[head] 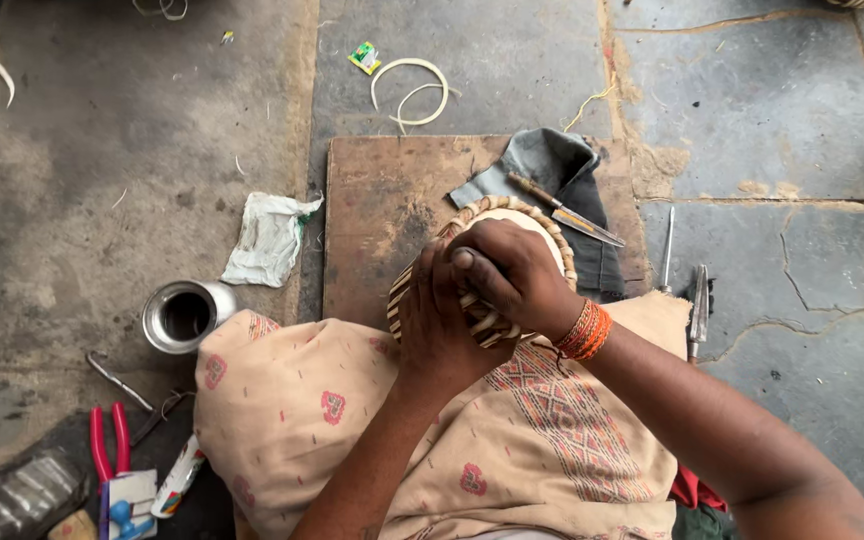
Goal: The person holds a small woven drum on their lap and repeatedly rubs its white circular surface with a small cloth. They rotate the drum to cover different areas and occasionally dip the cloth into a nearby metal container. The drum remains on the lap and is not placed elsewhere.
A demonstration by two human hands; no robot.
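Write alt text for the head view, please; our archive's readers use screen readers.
Seen from above, a person's left hand and right hand clasp a small round woven basket over a cloth-draped lap, above a wooden board on a stone floor. A knife lies on a grey cloth; a steel cup and red-handled pliers sit to the left.

Both forearms are bare, the right wrist wears a stack of orange and red thread bangles (585, 330), and a beige shawl (402, 430) with pink motifs covers the lap.
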